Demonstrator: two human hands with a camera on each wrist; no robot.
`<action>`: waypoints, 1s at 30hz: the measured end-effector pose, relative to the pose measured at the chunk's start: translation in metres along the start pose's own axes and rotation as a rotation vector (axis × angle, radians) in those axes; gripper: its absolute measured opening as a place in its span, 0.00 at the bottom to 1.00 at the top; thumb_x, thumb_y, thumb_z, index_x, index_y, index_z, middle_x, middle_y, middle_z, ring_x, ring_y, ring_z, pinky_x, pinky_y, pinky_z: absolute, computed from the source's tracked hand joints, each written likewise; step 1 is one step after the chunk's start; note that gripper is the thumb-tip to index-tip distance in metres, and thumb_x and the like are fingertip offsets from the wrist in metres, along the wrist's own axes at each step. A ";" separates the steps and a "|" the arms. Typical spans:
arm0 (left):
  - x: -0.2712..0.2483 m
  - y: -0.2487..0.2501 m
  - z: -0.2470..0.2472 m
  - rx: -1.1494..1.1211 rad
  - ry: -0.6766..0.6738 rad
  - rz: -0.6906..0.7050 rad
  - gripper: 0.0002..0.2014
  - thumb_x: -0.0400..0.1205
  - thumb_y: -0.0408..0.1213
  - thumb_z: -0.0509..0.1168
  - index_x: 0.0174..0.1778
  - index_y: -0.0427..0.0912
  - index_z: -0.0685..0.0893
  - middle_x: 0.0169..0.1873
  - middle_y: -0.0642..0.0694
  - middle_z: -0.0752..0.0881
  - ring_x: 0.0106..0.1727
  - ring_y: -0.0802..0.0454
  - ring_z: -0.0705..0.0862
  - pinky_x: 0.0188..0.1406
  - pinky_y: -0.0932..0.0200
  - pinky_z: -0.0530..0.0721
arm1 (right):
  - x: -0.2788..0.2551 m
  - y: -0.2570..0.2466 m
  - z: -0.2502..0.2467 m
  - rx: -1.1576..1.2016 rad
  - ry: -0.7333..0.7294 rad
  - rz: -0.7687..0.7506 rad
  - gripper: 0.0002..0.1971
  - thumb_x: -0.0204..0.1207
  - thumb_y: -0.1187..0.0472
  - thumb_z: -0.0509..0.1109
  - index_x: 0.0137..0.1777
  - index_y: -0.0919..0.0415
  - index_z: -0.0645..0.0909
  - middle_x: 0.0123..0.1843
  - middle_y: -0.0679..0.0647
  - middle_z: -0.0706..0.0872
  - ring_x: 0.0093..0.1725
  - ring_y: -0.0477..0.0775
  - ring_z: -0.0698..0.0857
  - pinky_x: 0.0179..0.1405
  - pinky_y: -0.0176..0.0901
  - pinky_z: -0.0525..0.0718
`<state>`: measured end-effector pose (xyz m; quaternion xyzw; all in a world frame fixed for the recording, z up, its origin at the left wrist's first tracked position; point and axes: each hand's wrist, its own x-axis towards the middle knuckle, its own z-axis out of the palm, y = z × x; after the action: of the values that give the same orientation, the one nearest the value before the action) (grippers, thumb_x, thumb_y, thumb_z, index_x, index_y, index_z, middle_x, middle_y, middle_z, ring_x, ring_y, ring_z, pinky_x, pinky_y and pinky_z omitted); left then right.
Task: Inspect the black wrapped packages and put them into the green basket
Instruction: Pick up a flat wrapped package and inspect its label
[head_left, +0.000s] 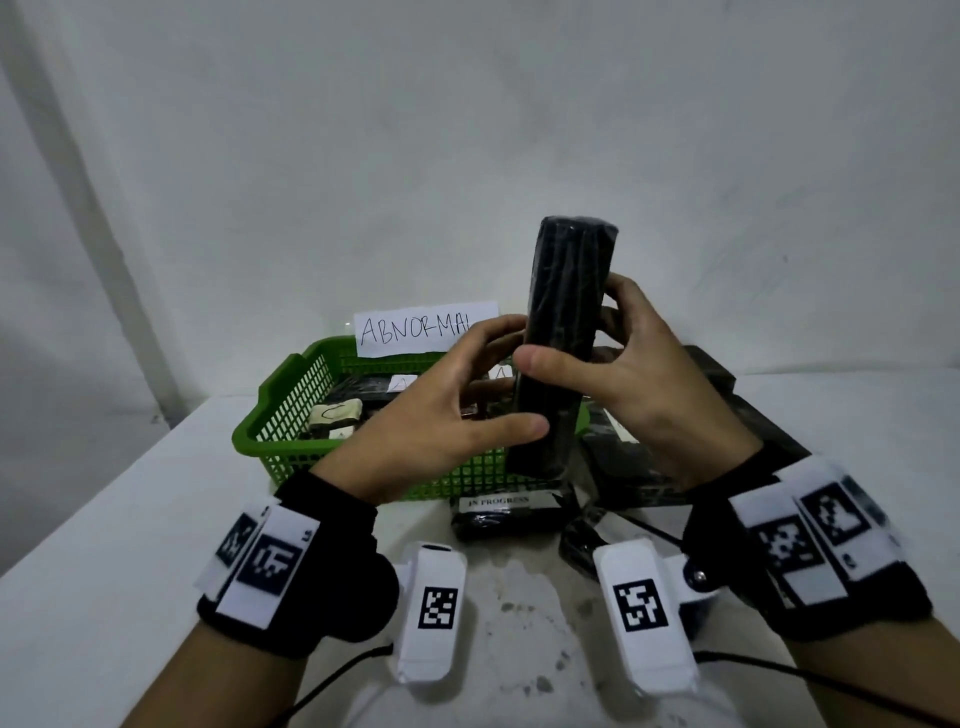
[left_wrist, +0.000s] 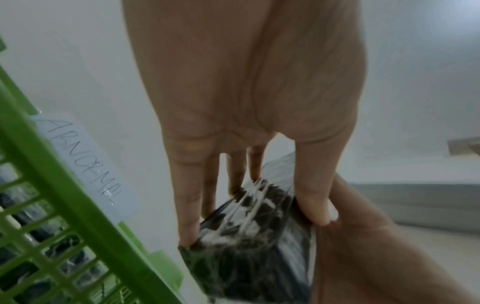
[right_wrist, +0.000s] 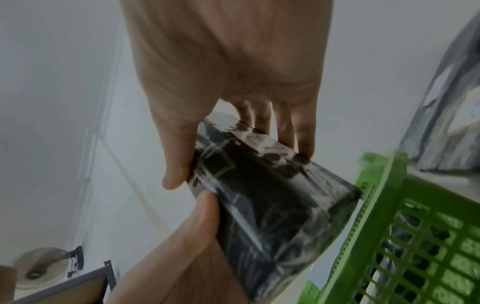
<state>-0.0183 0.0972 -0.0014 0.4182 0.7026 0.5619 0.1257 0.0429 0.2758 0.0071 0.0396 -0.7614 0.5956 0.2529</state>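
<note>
**A:** What could have gone wrong from where you stood?

**B:** You held one black wrapped package (head_left: 558, 343) upright in the air, above the near right part of the green basket (head_left: 291, 405). Its clear film looked glossy, so I judged it could slide down through your fingers, and it would have dropped on the basket rim or on the counter (head_left: 130, 519) rather than inside. More wrapped packages (head_left: 623, 457) lay just right of the basket, with another (head_left: 506, 514) marked "IN PROGRESS" near its front wall; a slip could have knocked into those.

**A:** And how were your hands set?

**B:** Your left hand (head_left: 447, 410) came in from the left, thumb pressed on the near face low down, fingers curled behind. Your right hand (head_left: 639, 364) pinched it higher up, thumb on the near face, fingers wrapped round the far right side. A paper sign (head_left: 415, 327) reading "ABNORMAL" stood at the basket's far wall.
</note>
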 end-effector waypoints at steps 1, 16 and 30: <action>0.001 -0.002 0.000 0.026 0.015 0.015 0.40 0.74 0.41 0.76 0.80 0.60 0.66 0.78 0.61 0.74 0.75 0.59 0.78 0.72 0.55 0.79 | 0.000 -0.002 -0.001 0.017 -0.023 0.011 0.51 0.52 0.35 0.84 0.78 0.41 0.69 0.67 0.41 0.86 0.60 0.49 0.91 0.64 0.58 0.87; 0.003 0.000 0.008 -0.075 0.133 0.010 0.29 0.83 0.38 0.66 0.81 0.58 0.72 0.73 0.55 0.82 0.70 0.55 0.83 0.64 0.41 0.86 | -0.005 -0.018 0.002 0.261 0.087 -0.169 0.22 0.69 0.54 0.75 0.62 0.57 0.78 0.57 0.49 0.88 0.52 0.46 0.91 0.48 0.44 0.89; 0.003 0.009 -0.003 -0.345 0.289 -0.080 0.23 0.71 0.52 0.71 0.55 0.42 0.77 0.48 0.47 0.88 0.39 0.55 0.90 0.30 0.61 0.85 | 0.000 0.005 0.007 0.259 -0.177 -0.268 0.12 0.77 0.52 0.69 0.49 0.59 0.88 0.70 0.56 0.85 0.74 0.56 0.82 0.74 0.59 0.80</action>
<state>-0.0176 0.0974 0.0088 0.2774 0.6227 0.7225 0.1155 0.0391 0.2707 0.0016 0.2248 -0.6858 0.6436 0.2546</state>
